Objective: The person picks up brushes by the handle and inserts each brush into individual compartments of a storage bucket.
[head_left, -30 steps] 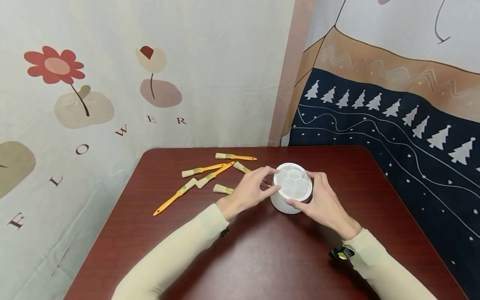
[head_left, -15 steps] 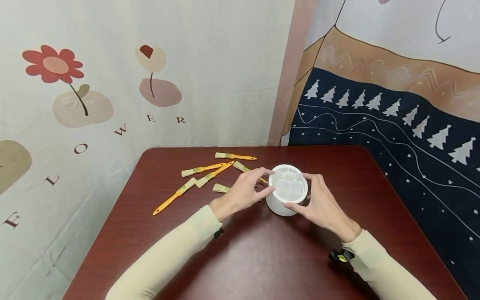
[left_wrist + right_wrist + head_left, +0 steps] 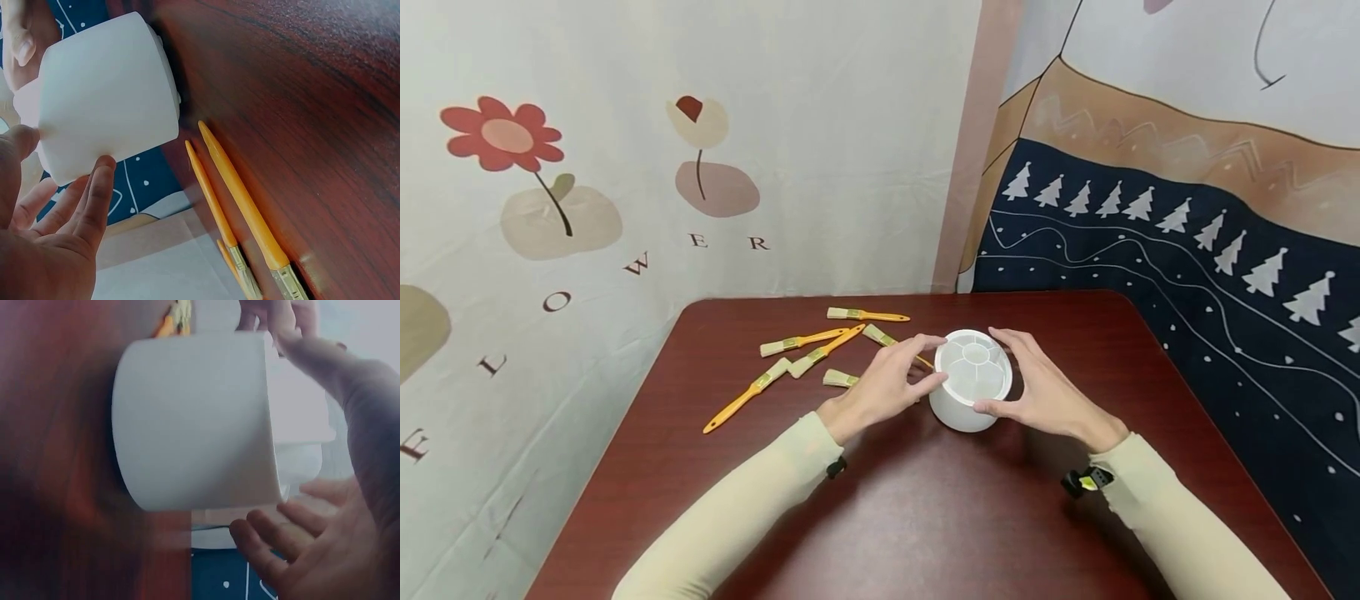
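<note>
A white round pen holder [image 3: 966, 412], its top split into several compartments, stands upright on the table. My left hand [image 3: 883, 379] holds its left side, thumb and fingertips at the rim; in the left wrist view those fingertips meet the white wall [image 3: 109, 94]. On the opposite side my right hand [image 3: 1052, 387] is spread with its fingers extended, thumb close to the front of the rim. The right wrist view shows the right fingers [image 3: 269, 540] off the holder's wall [image 3: 194, 425]. Closest to my left hand, a paintbrush [image 3: 840, 378] is partly hidden behind it.
Several more yellow-handled paintbrushes lie left of the holder: one at the back [image 3: 868, 315], a crossing pair [image 3: 827, 352] and one nearer the left edge [image 3: 747, 396]. Another brush [image 3: 880, 335] points toward the holder. Printed curtains [image 3: 850, 167] hang behind the dark red table [image 3: 940, 517].
The pen holder has shifted slightly left and toward me, with the left hand following it. The right hand's fingers have since straightened and come away from the rim.
</note>
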A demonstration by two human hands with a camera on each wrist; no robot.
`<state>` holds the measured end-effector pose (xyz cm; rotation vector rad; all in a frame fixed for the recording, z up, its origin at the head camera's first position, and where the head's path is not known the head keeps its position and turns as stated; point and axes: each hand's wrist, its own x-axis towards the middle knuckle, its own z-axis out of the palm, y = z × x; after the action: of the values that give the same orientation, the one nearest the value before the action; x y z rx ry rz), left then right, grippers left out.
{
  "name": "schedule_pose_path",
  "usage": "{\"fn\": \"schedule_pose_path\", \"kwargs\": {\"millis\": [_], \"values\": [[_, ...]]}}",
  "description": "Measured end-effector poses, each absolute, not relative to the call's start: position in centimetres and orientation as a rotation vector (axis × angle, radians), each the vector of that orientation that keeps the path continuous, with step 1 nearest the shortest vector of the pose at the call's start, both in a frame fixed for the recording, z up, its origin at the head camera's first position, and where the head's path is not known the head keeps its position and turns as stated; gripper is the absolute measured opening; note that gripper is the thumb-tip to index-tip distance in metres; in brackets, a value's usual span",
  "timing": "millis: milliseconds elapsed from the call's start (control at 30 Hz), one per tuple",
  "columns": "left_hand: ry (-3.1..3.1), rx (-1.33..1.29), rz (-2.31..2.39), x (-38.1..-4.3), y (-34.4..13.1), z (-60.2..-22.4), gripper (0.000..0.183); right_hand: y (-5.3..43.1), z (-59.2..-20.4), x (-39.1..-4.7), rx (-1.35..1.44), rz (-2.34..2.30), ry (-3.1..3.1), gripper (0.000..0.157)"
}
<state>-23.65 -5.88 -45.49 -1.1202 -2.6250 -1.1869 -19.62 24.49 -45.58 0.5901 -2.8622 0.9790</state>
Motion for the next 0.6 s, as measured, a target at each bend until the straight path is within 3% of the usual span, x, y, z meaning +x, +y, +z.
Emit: {"fn": "schedule_pose_path", "kwargs": {"millis": [600], "values": [[-2.660,-1.082,-1.222,-23.9,-6.6,-45.7,0.064,24.7,-45.6,-21.8,0.764,1.101,-2.856,0.121]]}}
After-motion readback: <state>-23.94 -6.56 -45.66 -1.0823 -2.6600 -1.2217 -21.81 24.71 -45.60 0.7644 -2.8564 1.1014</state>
